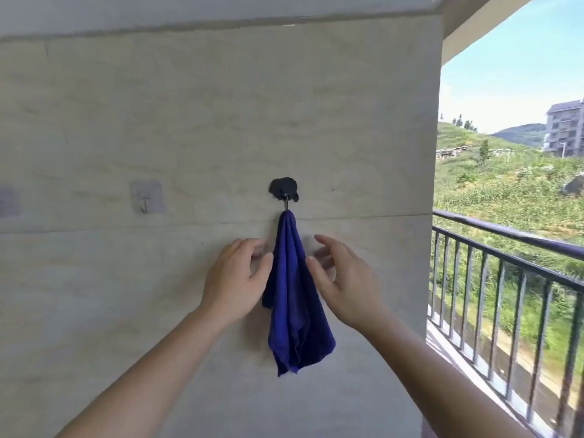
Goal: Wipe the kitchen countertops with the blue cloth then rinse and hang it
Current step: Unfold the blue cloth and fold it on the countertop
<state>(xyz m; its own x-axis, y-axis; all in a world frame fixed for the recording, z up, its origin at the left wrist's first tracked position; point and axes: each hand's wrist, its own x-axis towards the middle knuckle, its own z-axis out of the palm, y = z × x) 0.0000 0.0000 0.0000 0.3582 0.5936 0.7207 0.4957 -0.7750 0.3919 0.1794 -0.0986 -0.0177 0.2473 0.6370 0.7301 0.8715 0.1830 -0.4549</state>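
Observation:
The blue cloth (294,298) hangs by one corner from a black wall hook (284,188) on the pale tiled wall (158,121), drooping in loose folds. My left hand (235,279) hovers just left of the cloth with relaxed fingers, its thumb at the cloth's edge. My right hand (344,279) is just right of the cloth, fingers spread and loosely bent, thumb near the fabric. Neither hand grips the cloth.
A clear adhesive hook (148,197) is stuck on the wall to the left, and part of another shows at the far left edge. A black metal balcony railing (505,257) runs along the right, with a green hillside and a building beyond.

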